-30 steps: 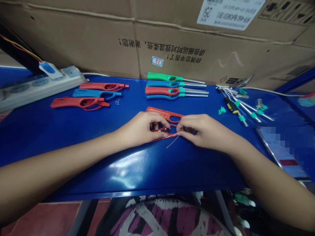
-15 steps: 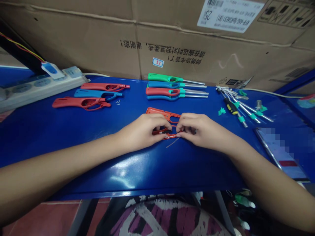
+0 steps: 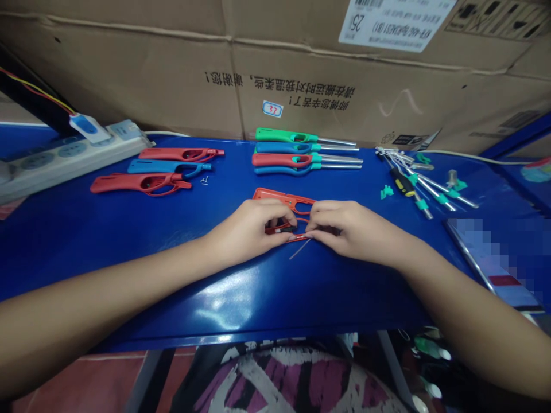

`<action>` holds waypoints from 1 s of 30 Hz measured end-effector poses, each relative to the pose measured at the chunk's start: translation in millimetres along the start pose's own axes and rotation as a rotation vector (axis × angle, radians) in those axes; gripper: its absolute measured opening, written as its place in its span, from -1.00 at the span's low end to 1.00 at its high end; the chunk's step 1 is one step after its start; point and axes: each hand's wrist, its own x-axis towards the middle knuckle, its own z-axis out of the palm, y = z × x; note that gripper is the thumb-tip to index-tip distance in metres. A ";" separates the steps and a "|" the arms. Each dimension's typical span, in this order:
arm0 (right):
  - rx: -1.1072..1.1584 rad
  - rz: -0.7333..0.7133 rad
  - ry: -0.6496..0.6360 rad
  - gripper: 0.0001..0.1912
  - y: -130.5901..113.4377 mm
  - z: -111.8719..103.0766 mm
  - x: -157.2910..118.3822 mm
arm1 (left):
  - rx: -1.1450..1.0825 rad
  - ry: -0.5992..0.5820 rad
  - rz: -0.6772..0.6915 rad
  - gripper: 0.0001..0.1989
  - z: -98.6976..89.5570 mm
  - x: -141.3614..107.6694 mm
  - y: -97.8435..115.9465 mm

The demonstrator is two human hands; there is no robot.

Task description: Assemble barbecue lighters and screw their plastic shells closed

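With the red shell (image 3: 296, 238) between the hands as the centre of the clock and 12 away from the person, the left hand (image 3: 253, 226) comes in from 9 o'clock. Its thumb and fingers are curled in at a small black part (image 3: 287, 230) in the shell, but whether they grip it cannot be told. The right hand (image 3: 350, 226) is at 3 o'clock, thumb and forefinger drawn close at the shell's edge, where a thin wire (image 3: 300, 249) trails out toward 7 o'clock; the fingers hide whether they pinch the wire or the shell. A matching orange-red shell (image 3: 275, 195) lies just beyond, at about 11 o'clock.

On the blue table (image 3: 172, 310), 3 handles lie at 10 o'clock, 2 red (image 3: 114, 183) and 1 blue (image 3: 150, 167), with small screws (image 3: 205, 180) beside them. Farther out that way is a power strip (image 3: 43, 160). At 12 o'clock lie lighters (image 3: 275, 159) with metal tubes, in front of a cardboard box (image 3: 172, 86). At 2 o'clock are loose metal tubes (image 3: 433, 192) with green collars, a black and yellow screwdriver (image 3: 403, 182) and green bits (image 3: 386, 191)
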 end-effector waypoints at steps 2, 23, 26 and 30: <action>0.016 0.013 0.012 -0.84 -0.2 0.1 0.2 | 0.010 0.002 0.003 -0.89 -0.5 0.1 0.6; -0.029 0.009 -0.016 -0.87 -0.4 1.2 2.7 | 0.060 -0.004 0.097 -0.90 -0.7 0.0 0.3; -0.017 0.018 -0.016 -0.87 -1.1 1.3 3.3 | 0.023 -0.052 0.028 -0.87 -5.6 2.0 1.0; -0.008 0.024 -0.013 -0.88 -1.7 1.0 3.1 | -0.032 -0.093 -0.080 -0.81 -10.3 4.6 2.0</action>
